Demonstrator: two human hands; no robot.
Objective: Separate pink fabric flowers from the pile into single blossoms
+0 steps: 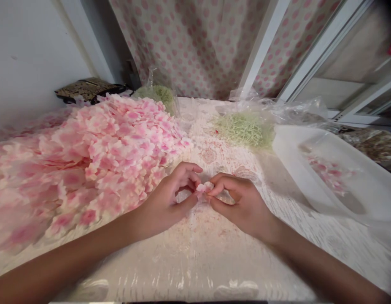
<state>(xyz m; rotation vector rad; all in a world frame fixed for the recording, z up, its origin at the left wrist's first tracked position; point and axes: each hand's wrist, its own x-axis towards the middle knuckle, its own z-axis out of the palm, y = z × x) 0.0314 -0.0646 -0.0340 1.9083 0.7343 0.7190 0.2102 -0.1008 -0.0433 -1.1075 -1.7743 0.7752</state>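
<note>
Over the middle of the table, a small pale pink artificial flower [204, 188] is pinched between my two hands. My left hand [173, 194] grips its left side with thumb and fingertips. From the right, my right hand [241, 200] pinches the same flower with thumb and forefinger. The fingertips cover parts of it, so whether a stem is in them cannot be made out. A big heap of pink and white artificial flowers [119, 147] lies just left of my left hand. Beyond my right hand is a pile of thin light green pieces [242, 128].
A white tray [287, 147] with some pink flowers [331, 171] in it stands at the right. Behind the heap are a bag of green pieces [163, 95] and a patterned pouch [87, 88]. Clear plastic [287, 107] lies at the back. A plastic-covered cloth [189, 261] covers the table.
</note>
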